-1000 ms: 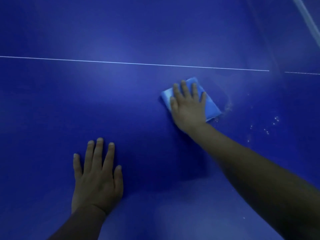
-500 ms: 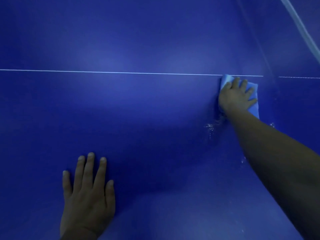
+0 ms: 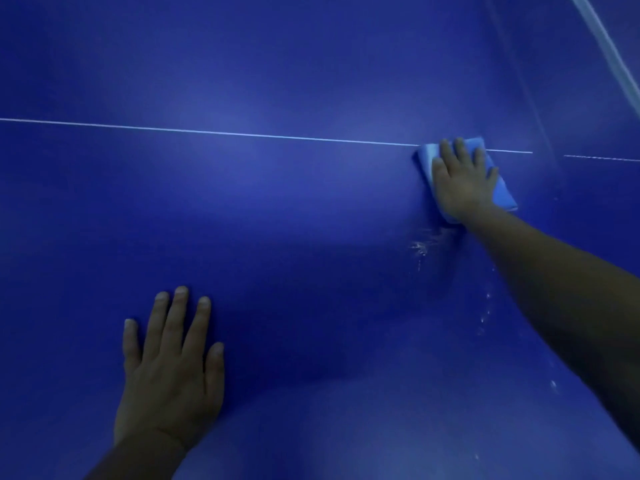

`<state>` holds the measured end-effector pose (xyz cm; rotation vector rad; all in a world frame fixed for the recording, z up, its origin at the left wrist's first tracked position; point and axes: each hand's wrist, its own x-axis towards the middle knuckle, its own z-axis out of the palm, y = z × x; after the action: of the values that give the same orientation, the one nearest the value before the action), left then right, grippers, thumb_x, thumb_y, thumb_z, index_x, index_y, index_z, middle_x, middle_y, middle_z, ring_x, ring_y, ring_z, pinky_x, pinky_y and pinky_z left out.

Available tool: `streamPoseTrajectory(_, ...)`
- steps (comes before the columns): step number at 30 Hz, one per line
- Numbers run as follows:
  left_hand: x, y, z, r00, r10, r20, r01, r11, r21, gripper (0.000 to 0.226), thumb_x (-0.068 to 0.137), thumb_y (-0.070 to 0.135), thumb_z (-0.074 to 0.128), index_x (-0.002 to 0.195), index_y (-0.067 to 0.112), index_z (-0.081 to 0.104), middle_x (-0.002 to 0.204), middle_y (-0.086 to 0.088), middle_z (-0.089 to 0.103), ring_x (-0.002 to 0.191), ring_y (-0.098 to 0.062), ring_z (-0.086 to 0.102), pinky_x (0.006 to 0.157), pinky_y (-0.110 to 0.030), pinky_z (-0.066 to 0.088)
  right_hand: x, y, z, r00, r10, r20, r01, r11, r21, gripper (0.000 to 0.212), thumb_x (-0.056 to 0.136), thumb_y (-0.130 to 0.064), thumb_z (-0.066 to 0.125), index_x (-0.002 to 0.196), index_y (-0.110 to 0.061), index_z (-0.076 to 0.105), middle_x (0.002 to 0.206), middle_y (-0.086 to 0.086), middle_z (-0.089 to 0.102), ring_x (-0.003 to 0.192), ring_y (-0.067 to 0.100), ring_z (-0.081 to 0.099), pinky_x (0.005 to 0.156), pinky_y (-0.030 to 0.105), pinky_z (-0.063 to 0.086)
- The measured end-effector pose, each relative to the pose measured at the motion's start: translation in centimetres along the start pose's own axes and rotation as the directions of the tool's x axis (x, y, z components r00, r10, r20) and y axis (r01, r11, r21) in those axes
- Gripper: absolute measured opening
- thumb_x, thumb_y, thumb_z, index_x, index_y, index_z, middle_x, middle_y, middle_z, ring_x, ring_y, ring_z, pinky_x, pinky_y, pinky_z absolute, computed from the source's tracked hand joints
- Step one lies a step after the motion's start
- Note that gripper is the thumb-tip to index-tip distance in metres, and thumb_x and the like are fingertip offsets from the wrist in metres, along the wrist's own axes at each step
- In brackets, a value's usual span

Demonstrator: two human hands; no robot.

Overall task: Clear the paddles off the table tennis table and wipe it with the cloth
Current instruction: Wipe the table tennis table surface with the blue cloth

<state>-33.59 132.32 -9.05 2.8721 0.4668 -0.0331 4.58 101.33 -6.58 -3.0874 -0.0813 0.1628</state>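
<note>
A folded light blue cloth [image 3: 503, 192] lies flat on the blue table tennis table [image 3: 277, 220], right of centre, touching the thin white line [image 3: 242, 134]. My right hand [image 3: 462, 183] presses on it with straight, spread fingers and covers most of it. At the lower left my left hand [image 3: 171, 372] rests flat on the table surface, fingers straight, holding nothing. No paddle is in view.
Small wet spots and streaks [image 3: 420, 245] glint on the table below the cloth and along my right forearm. A dark seam [image 3: 540, 126] crosses the table at the right. A pale edge band [image 3: 609, 46] runs through the top right corner.
My right hand slid the cloth from the table's middle up and right to the white line, then shifted it slightly. The left hand stayed flat in place.
</note>
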Motion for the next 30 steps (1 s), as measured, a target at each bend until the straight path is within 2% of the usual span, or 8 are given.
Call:
streamPoseTrajectory(3,-0.1,0.0,0.0,1.000,-0.007,0.006,0.007,1.000,0.007,0.065,0.095,0.041,0.029,0.149,0.006,0.043,0.160,-0.016,0.031,0.151,-0.032,0.019,0.120,-0.060,0.009,-8.0,-0.3,2.0,0.931,-0.364,0.014,0.362,0.922,-0.133,0.053,0.107,-0.037,0.024,0.158,-0.025,0.024,0.166,0.004,0.020,0.152,0.037,0.014,0.115,0.064,0.018)
streamPoseTrajectory(8,0.0,0.0,0.1,1.000,0.000,0.005,0.000,1.000,-0.004,0.066,0.095,0.042,0.028,0.150,0.007,0.043,0.161,-0.015,0.029,0.152,-0.031,0.018,0.120,-0.060,0.008,-19.9,2.1,3.6,0.402,-0.890,0.214,0.915,0.388,-0.106,0.049,0.106,-0.047,0.026,0.150,-0.029,0.040,0.163,0.003,0.030,0.149,0.040,0.024,0.116,0.063,0.016)
streamPoseTrajectory(12,-0.1,0.0,0.2,1.000,0.000,0.018,0.000,1.000,0.006,0.065,0.098,0.043,0.026,0.152,0.010,0.038,0.164,-0.012,0.024,0.154,-0.028,0.012,0.121,-0.059,0.006,-8.5,1.0,1.3,0.885,-0.464,0.032,0.465,0.876,-0.126,0.058,0.102,-0.045,0.021,0.156,-0.026,0.030,0.164,0.006,0.028,0.151,0.037,0.020,0.114,0.064,0.017)
streamPoseTrajectory(16,-0.2,0.1,0.2,1.000,-0.010,0.025,0.010,1.000,0.007,0.065,0.099,0.044,0.023,0.154,0.011,0.034,0.165,-0.011,0.021,0.154,-0.026,0.008,0.122,-0.057,0.003,-3.7,-4.3,0.8,0.967,-0.256,0.011,0.256,0.965,-0.058,0.053,0.107,-0.040,0.025,0.159,-0.028,0.023,0.168,-0.003,0.015,0.154,0.031,0.007,0.117,0.063,0.014)
streamPoseTrajectory(21,-0.1,0.2,0.0,1.000,-0.011,0.027,0.011,1.000,-0.012,0.067,0.098,0.046,0.022,0.154,0.010,0.035,0.164,-0.012,0.022,0.154,-0.028,0.010,0.121,-0.059,0.005,-20.1,-6.1,4.5,0.382,-0.916,0.122,0.923,0.372,-0.098,0.052,0.103,-0.044,0.029,0.151,-0.027,0.039,0.161,0.006,0.033,0.150,0.042,0.022,0.113,0.069,0.014)
streamPoseTrajectory(24,-0.1,0.2,-0.2,0.999,-0.017,0.031,0.017,1.000,-0.018,0.068,0.098,0.046,0.022,0.154,0.010,0.035,0.164,-0.012,0.022,0.154,-0.027,0.009,0.122,-0.059,0.005,-21.5,-2.9,3.9,0.105,-0.971,0.215,0.994,0.105,-0.011,0.050,0.105,-0.049,0.031,0.151,-0.031,0.041,0.162,-0.001,0.032,0.152,0.036,0.018,0.118,0.064,0.008)
streamPoseTrajectory(26,-0.1,0.3,-0.2,1.000,-0.013,0.028,0.014,1.000,-0.020,0.068,0.098,0.046,0.021,0.154,0.010,0.035,0.164,-0.012,0.022,0.154,-0.027,0.010,0.122,-0.060,0.006,-15.7,-3.2,3.1,0.267,-0.950,0.164,0.962,0.254,-0.095,0.053,0.103,-0.047,0.029,0.150,-0.028,0.044,0.160,0.003,0.037,0.150,0.036,0.024,0.116,0.061,0.013)
streamPoseTrajectory(30,-0.1,0.3,-0.2,0.999,-0.019,0.026,0.019,1.000,-0.014,0.068,0.098,0.046,0.021,0.154,0.011,0.033,0.165,-0.010,0.020,0.155,-0.025,0.008,0.122,-0.058,0.004,-3.4,0.0,0.9,0.947,-0.321,0.020,0.321,0.941,-0.109,0.054,0.106,-0.040,0.019,0.159,-0.030,0.018,0.168,0.001,0.016,0.153,0.034,0.012,0.116,0.062,0.016)
